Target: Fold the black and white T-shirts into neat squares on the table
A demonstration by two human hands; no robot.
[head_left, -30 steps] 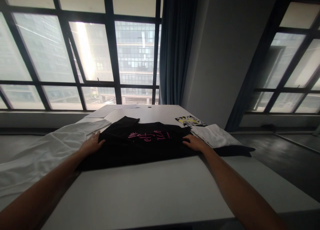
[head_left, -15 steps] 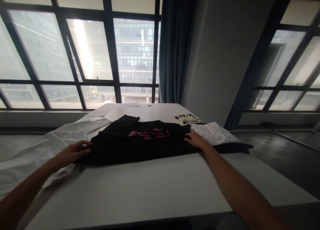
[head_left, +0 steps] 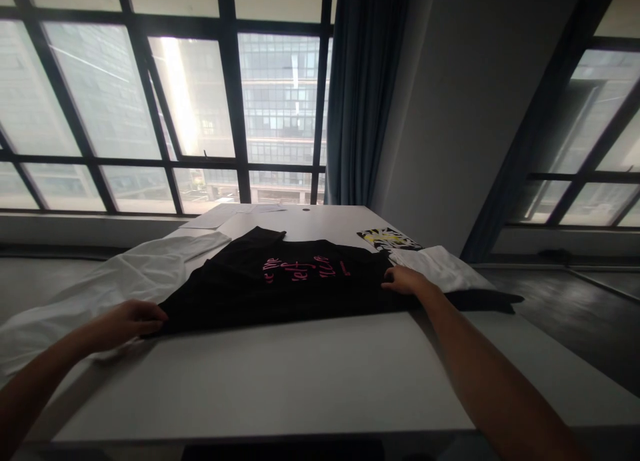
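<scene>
A black shirt (head_left: 240, 287) with pink lettering lies spread across the white table (head_left: 270, 381). At its left corner, my left hand (head_left: 131, 322) pinches the fabric between thumb and fingers. My right hand (head_left: 404, 280) is closed on the shirt's right side, fingertips bent onto the cloth. Beside my left hand lies a rumpled white cloth (head_left: 125, 274). Just past my right hand is a folded white garment (head_left: 445, 267), with dark fabric (head_left: 485, 299) extending from under it.
A black, white and yellow patterned item (head_left: 387, 239) lies behind the folded garment. White sheets (head_left: 213, 216) rest at the table's far left. Beyond the table are windows, a blue curtain (head_left: 365, 101) and a grey wall.
My left hand has closed on the shirt's corner and moved left and slightly down, stretching that side outward. More of the pink lettering shows. The view has shifted a little.
</scene>
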